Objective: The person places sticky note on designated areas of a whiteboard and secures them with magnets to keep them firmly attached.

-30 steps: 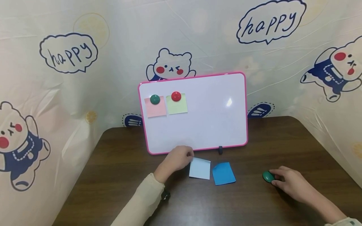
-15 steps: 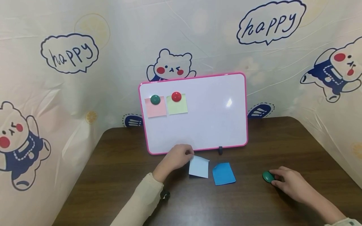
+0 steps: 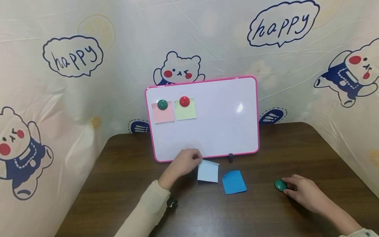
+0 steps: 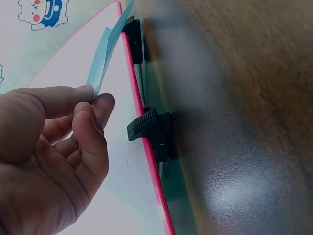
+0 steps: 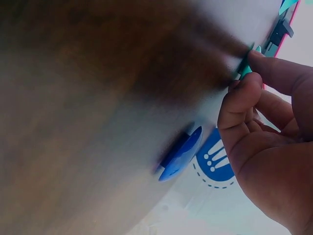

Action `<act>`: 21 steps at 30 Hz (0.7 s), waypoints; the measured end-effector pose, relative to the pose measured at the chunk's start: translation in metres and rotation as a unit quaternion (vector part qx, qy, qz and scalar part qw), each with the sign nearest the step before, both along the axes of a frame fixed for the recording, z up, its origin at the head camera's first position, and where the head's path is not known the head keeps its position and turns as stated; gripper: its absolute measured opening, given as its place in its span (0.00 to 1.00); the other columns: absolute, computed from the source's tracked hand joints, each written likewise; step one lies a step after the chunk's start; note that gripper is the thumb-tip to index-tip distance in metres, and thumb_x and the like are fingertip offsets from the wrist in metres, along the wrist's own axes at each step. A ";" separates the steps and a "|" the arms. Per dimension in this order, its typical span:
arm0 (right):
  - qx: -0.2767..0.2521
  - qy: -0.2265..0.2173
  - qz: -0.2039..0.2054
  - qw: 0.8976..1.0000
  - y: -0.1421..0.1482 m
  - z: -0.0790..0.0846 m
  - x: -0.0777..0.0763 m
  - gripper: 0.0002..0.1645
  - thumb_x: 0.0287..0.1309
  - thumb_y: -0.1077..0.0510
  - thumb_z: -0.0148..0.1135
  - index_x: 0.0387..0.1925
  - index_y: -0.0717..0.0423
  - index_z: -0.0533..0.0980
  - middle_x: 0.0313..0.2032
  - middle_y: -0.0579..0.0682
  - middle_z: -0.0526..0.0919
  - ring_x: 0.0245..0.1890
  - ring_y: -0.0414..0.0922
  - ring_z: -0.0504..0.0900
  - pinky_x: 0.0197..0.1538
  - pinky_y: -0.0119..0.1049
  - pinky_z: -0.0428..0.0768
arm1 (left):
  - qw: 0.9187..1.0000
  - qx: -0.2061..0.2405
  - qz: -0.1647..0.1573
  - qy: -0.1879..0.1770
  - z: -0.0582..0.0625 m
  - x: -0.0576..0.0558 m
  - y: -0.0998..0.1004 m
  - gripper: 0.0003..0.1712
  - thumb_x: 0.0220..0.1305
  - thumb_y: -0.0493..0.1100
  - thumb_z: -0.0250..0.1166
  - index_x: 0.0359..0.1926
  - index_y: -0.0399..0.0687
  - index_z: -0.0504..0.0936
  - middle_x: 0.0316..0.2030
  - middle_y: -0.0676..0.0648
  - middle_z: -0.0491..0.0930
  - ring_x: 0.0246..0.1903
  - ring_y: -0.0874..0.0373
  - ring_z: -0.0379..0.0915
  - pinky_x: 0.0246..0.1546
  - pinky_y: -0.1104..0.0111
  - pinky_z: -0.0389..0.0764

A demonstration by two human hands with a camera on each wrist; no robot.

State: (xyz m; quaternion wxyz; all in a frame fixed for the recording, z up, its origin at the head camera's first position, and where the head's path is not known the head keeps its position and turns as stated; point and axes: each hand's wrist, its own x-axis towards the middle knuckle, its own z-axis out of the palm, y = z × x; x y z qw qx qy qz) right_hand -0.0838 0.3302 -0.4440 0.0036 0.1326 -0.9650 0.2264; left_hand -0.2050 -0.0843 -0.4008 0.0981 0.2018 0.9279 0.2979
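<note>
My left hand (image 3: 184,162) pinches a pale blue sticky note (image 3: 208,171) by its top left corner, just in front of the whiteboard (image 3: 225,121). In the left wrist view the note (image 4: 105,56) stands up, creased, between thumb and fingertip. To its right a darker blue sticky note (image 3: 234,182) lies on the table. My right hand (image 3: 305,191) holds a round green magnet (image 3: 280,185) between thumb and finger, low at the tabletop. Pinned on the board are a pink note (image 3: 163,115) under a green magnet (image 3: 162,104) and a light green note (image 3: 186,112) under a red magnet (image 3: 185,101).
A blue magnet (image 5: 181,154) lies on the table beside my right hand in the right wrist view. Black clip feet (image 4: 149,129) support the board's pink lower edge. The wooden table (image 3: 118,200) is bordered by a printed curtain (image 3: 127,42).
My left hand has lifted the pale blue note and shifted it slightly toward the board; its lower edge now stands off the table. My right hand and the green magnet have hardly moved.
</note>
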 end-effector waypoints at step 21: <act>0.000 0.007 0.000 1.000 0.000 -0.002 -0.001 0.26 0.54 0.57 0.76 0.50 0.70 0.81 0.31 0.41 0.72 0.29 0.34 0.68 0.30 0.32 0.70 | 0.997 0.067 0.042 -0.014 0.003 -0.005 0.002 0.04 0.70 0.39 0.64 0.38 0.50 0.85 0.34 0.52 0.80 0.37 0.53 0.74 0.39 0.60 0.79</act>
